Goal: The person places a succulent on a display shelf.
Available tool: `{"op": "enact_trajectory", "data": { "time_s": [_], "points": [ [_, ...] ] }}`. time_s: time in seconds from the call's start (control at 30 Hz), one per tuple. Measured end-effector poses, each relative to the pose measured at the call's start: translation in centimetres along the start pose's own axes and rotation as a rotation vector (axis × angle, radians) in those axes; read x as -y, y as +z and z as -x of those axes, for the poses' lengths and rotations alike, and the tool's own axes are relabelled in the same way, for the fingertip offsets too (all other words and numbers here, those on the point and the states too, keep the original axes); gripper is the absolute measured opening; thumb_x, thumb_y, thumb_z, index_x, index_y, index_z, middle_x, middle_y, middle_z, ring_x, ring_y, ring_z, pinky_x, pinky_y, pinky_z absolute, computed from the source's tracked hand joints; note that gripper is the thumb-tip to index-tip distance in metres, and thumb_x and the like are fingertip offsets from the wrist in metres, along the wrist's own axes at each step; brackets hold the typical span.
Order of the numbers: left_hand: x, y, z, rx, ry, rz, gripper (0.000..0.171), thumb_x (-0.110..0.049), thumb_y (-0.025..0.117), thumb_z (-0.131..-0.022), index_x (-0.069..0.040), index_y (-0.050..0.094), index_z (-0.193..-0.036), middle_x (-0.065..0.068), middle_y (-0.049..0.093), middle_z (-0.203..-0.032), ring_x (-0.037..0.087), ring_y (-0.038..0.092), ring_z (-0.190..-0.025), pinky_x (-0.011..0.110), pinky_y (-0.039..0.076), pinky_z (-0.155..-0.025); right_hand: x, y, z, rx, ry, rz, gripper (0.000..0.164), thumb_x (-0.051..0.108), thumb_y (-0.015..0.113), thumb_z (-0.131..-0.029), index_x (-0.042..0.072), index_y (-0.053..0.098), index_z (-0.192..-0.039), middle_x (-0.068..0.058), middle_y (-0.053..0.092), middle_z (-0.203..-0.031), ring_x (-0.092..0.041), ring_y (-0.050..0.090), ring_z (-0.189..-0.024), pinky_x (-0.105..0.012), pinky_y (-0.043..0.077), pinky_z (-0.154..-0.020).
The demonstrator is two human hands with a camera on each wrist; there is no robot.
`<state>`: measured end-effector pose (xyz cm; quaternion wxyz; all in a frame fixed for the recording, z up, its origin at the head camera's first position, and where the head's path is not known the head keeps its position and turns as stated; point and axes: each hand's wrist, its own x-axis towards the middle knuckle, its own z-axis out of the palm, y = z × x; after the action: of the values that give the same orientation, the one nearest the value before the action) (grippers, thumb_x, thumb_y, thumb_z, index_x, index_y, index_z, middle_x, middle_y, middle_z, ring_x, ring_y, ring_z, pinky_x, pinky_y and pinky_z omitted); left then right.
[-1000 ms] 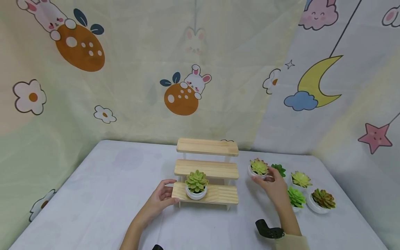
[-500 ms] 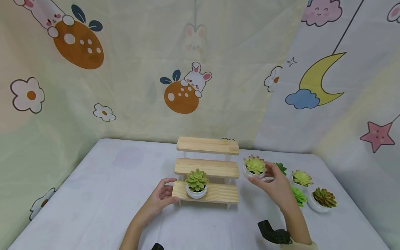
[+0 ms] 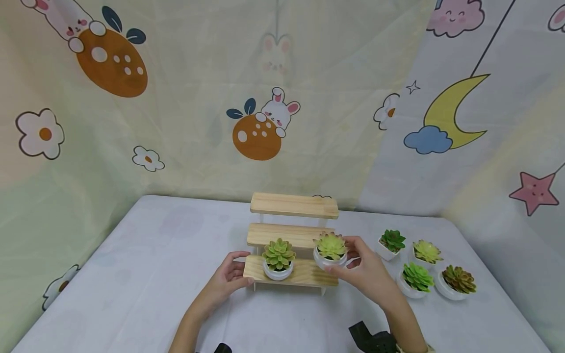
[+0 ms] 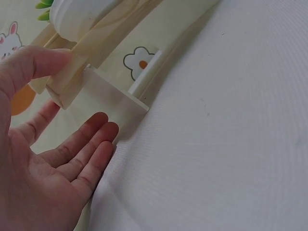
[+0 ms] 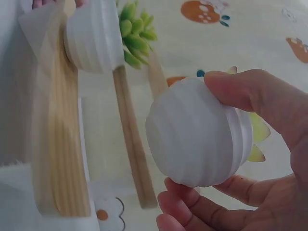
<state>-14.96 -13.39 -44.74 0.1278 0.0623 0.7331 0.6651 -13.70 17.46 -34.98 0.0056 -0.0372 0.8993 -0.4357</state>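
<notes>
My right hand (image 3: 364, 269) grips a white ribbed pot holding a pale green succulent with pinkish tips (image 3: 331, 246). In the right wrist view this pot (image 5: 192, 134) hangs apart from the shelves, between thumb and fingers. It is over the right end of the lowest board of a three-step wooden shelf stand (image 3: 309, 274). My left hand (image 3: 227, 277) pinches that board's left end, thumb on top and index finger beneath; its other fingers are loosely extended in the left wrist view (image 4: 62, 163). A green potted succulent (image 3: 278, 256) stands on the lowest board, left of its middle.
Several potted succulents stand at the table's right: a dark green one (image 3: 392, 241), a yellow-green one (image 3: 426, 252), a bright green one (image 3: 417, 278) and a brownish one (image 3: 458, 280). A printed cloth (image 3: 194, 122) hangs behind the white-covered table (image 3: 154, 255).
My right hand has carried the pale green potted succulent leftward from beside the other pots to above the lowest board. The left hand stays at the board's end.
</notes>
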Motion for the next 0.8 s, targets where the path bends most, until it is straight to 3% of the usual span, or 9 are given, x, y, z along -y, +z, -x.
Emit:
{"op": "enact_trajectory", "data": {
  "time_s": [0.43,0.8],
  "points": [
    [0.0,0.0,0.0,0.008,0.001,0.018,0.063,-0.014,0.069,-0.082,-0.012,0.036,-0.135,0.018,0.053,-0.119,0.021,0.057,-0.103,0.027,0.048,-0.083,0.8,3.5,0.0,0.041,-0.022,-0.023,0.065,0.026,0.084,-0.066,0.007,0.051,-0.119,-0.005,0.057,-0.101,-0.013,0.051,-0.084,-0.025,0.046,-0.072],
    [0.2,0.0,0.0,0.012,0.008,0.018,0.063,-0.015,0.069,-0.082,-0.013,0.035,-0.136,0.018,0.053,-0.120,0.021,0.057,-0.104,0.027,0.048,-0.084,0.7,4.3,0.0,0.040,-0.065,-0.021,0.065,0.023,0.084,-0.066,0.006,0.052,-0.121,-0.005,0.059,-0.101,-0.012,0.051,-0.083,-0.027,0.048,-0.072]
  ]
}}
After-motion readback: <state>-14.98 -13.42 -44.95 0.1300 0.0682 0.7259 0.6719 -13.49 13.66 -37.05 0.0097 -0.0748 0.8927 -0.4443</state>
